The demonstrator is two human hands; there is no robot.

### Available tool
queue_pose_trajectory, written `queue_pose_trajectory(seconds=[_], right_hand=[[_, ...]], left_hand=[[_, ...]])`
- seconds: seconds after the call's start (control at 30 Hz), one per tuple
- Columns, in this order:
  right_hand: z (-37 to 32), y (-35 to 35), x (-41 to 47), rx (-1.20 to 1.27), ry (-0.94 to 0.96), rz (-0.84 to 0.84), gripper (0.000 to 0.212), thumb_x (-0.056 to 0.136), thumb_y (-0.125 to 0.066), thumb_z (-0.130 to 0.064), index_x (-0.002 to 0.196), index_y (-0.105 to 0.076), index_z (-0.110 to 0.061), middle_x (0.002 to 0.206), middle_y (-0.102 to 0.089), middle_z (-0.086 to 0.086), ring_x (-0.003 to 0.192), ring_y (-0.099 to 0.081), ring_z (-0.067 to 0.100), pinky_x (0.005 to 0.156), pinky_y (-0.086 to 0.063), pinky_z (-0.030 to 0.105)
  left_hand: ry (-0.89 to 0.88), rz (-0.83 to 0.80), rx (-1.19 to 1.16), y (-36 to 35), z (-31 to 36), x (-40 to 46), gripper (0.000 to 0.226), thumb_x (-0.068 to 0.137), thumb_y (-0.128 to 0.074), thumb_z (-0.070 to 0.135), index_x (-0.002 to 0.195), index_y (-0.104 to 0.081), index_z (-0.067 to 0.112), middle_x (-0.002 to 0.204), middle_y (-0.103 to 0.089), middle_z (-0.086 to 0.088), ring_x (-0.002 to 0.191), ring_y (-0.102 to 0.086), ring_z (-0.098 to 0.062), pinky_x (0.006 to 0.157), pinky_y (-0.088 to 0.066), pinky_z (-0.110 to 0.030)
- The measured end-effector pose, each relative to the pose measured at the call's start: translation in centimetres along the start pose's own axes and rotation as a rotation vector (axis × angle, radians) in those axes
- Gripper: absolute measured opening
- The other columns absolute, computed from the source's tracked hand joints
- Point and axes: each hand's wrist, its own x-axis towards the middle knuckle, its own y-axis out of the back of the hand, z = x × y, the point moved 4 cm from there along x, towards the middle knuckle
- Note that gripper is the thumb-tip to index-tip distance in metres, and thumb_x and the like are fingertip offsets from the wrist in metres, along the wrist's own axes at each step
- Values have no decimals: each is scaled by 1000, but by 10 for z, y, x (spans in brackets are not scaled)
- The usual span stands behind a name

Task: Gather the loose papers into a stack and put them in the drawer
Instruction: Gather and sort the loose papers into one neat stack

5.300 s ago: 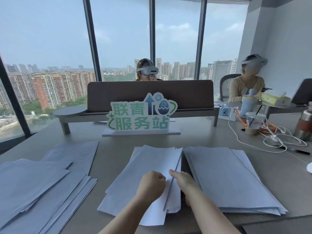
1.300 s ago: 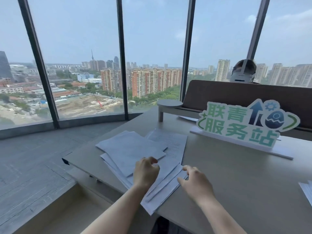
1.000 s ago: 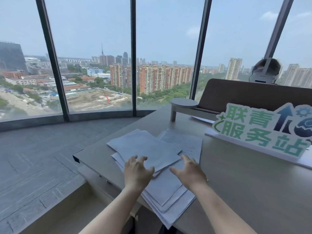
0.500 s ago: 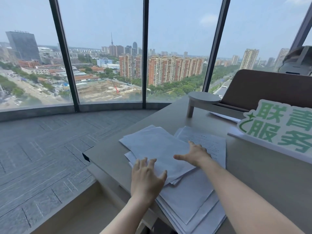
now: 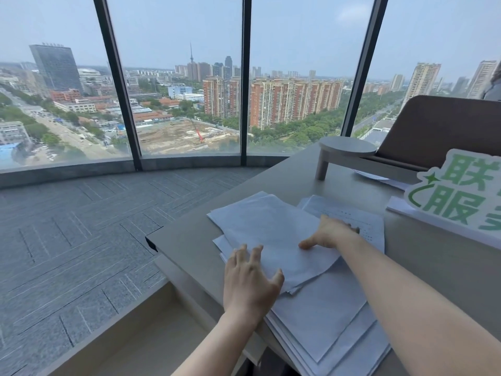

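With both my left hand (image 5: 250, 284) and right hand (image 5: 329, 234) flat-fingered on the splayed white paper sheets (image 5: 273, 229) at the grey desk's (image 5: 447, 267) left corner, I should sweep edges inward evenly.

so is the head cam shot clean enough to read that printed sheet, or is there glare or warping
Head view: even daylight from the windows, no glare on the papers; soft shadows under the left hand and right hand. The printed sheet shows only faint dots, too small to read. Wide-angle warping makes the window frames lean and splay, and the green sign is cut off at the right edge.
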Motion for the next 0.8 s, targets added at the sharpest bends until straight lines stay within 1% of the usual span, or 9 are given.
queue_pose_trajectory(seconds=[0.07, 0.13, 0.2, 0.27, 0.33, 0.43, 0.53, 0.73, 0.8], right_hand=[[-2, -2, 3, 63, -11, -27, 86, 59, -81, -57, 129, -46, -19, 136, -53, 5, 130, -45, 31, 107, -30, 49], [-2, -3, 3, 139, 13, -12, 65, 63, -81, -45, 117, -54, -19, 127, -60, 4, 121, -54, 28, 106, -37, 46], [0, 2, -3, 231, 82, 59, 35, 67, -76, -30, 98, -61, -20, 110, -67, 5, 104, -62, 27, 95, -49, 39], [6, 12, -13, 342, 156, 122, 15, 72, -71, -19, 84, -62, -17, 94, -69, 6, 89, -66, 26, 80, -54, 33], [17, 24, -25, 457, 194, 123, 13, 74, -72, -13, 87, -66, -13, 89, -71, 9, 84, -69, 28, 74, -55, 33], [37, 37, -43, 643, 202, 68, 17, 75, -75, -5, 91, -70, -9, 89, -74, 11, 78, -73, 29, 74, -60, 38], [59, 39, -62, 730, 179, 33, 16, 76, -76, 1, 84, -69, -11, 84, -74, 9, 67, -71, 25, 67, -58, 32], [80, 22, -93, 845, 132, 16, 16, 78, -73, 4, 87, -69, -8, 89, -74, 15, 72, -71, 28, 68, -59, 35], [82, 14, -97, 838, 111, 0, 15, 77, -75, 3, 89, -71, -6, 91, -75, 17, 79, -73, 33, 77, -61, 43]], left_hand=[[3, 4, -8, 1, 0, -1, 70, 85, -46, 58, 148, -28, 31, 158, -20, -5, 147, -13, -22, 121, -12, -34], [10, 7, -23, 2, 1, -2, 70, 86, -45, 57, 148, -28, 31, 159, -20, -5, 147, -13, -22, 121, -12, -34], [22, 10, -51, 3, 1, -2, 68, 87, -44, 57, 148, -28, 30, 159, -19, -4, 147, -14, -22, 121, -14, -35], [35, 16, -101, 4, 0, -2, 66, 89, -42, 57, 148, -30, 30, 159, -20, -3, 147, -16, -22, 120, -17, -36], [46, 34, -166, 5, -1, -3, 61, 91, -40, 55, 147, -32, 30, 158, -21, -2, 147, -18, -20, 119, -20, -38], [60, 78, -259, 8, -3, -4, 54, 95, -39, 49, 145, -35, 28, 157, -25, 0, 146, -18, -15, 118, -20, -35], [41, 76, -273, 10, -2, -6, 51, 97, -41, 43, 144, -38, 25, 157, -27, -1, 145, -21, -16, 115, -21, -33], [-42, 14, -164, 7, 5, -30, 49, 97, -42, 41, 141, -43, 20, 153, -34, -5, 141, -30, -21, 115, -28, -36], [-71, -9, -111, 6, 7, -38, 51, 96, -44, 42, 142, -42, 22, 152, -36, -4, 140, -32, -23, 114, -27, -35]])
